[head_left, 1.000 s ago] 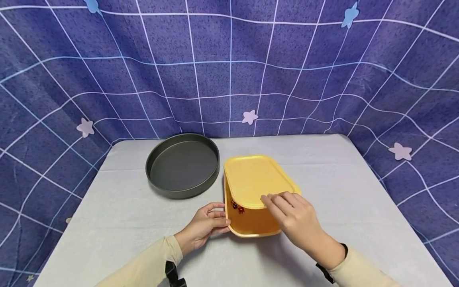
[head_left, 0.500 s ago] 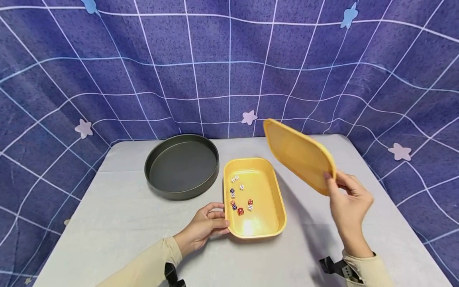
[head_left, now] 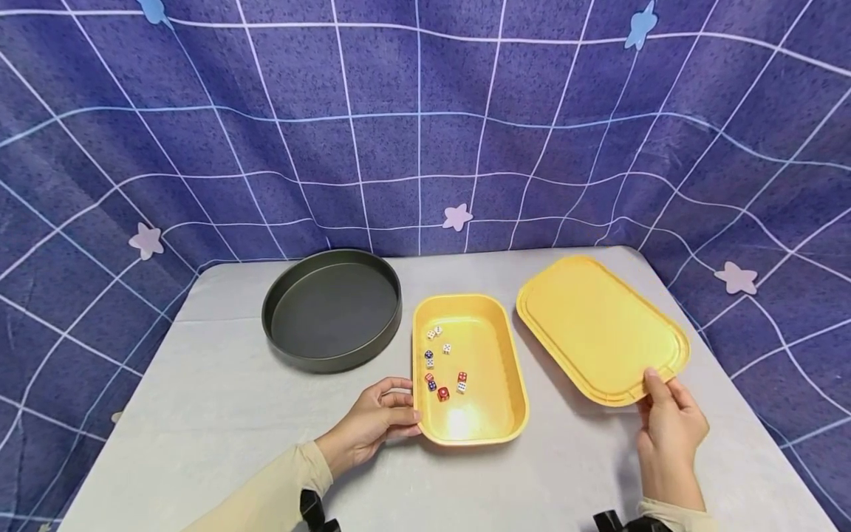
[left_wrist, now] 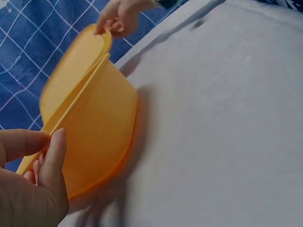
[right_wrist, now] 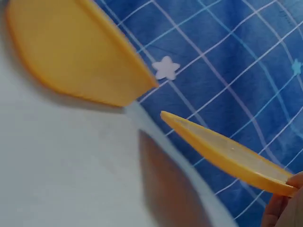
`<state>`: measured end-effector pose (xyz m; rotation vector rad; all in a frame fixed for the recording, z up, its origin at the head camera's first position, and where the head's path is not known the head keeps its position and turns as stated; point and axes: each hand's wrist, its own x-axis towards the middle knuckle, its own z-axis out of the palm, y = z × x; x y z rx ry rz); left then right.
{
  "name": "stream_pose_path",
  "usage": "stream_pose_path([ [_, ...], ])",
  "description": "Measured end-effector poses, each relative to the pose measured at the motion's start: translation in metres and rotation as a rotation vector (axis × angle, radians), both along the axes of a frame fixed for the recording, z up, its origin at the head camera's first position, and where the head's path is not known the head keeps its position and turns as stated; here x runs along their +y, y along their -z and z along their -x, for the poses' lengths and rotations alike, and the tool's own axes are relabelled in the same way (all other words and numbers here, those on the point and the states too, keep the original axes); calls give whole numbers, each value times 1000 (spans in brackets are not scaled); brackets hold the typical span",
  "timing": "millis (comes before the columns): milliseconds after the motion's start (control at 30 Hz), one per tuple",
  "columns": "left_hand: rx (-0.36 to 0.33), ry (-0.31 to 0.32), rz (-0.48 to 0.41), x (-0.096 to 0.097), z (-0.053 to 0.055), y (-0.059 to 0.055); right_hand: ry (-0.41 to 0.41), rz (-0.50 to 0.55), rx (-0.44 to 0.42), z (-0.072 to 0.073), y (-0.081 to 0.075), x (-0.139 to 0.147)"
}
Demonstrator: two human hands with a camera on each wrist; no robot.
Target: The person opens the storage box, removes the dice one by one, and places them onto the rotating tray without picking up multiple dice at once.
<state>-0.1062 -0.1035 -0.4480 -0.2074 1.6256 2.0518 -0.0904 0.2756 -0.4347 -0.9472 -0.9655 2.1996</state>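
A yellow rectangular plastic container (head_left: 495, 384) stands uncovered on the table, with several red, white and blue dice (head_left: 443, 394) lying mostly along its left side. My left hand (head_left: 368, 423) pinches the container's left rim near the front corner; the left wrist view shows thumb and fingers on that rim. To the right, my right hand (head_left: 671, 428) holds the matching yellow lid (head_left: 601, 329) by its near edge, thumb on top and fingers beneath. In the right wrist view the lid (right_wrist: 227, 153) hangs above the table, apart from its shadow.
A round dark baking pan (head_left: 332, 310) sits at the back left, close to the container. The table (head_left: 219, 399) has a pale cloth cover. Behind and at both sides hangs a blue curtain (head_left: 372, 148) with a grid and stars.
My right hand has lifted the lid off the container, carried it to the right and levelled it, uncovering the dice. The left hand has kept its hold on the rim.
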Motion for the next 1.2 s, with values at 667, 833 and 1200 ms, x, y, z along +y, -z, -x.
stream_pose_path([
  [667, -4, 12, 36, 0, 1, -1, -589, -169, -420, -38, 45, 0],
  [833, -8, 18, 33, 0, 2, -1, -830, -174, -435, -44, 42, 19],
  [1200, -13, 25, 56, -1, 1, -3, -1339, -63, -309, -33, 42, 64],
])
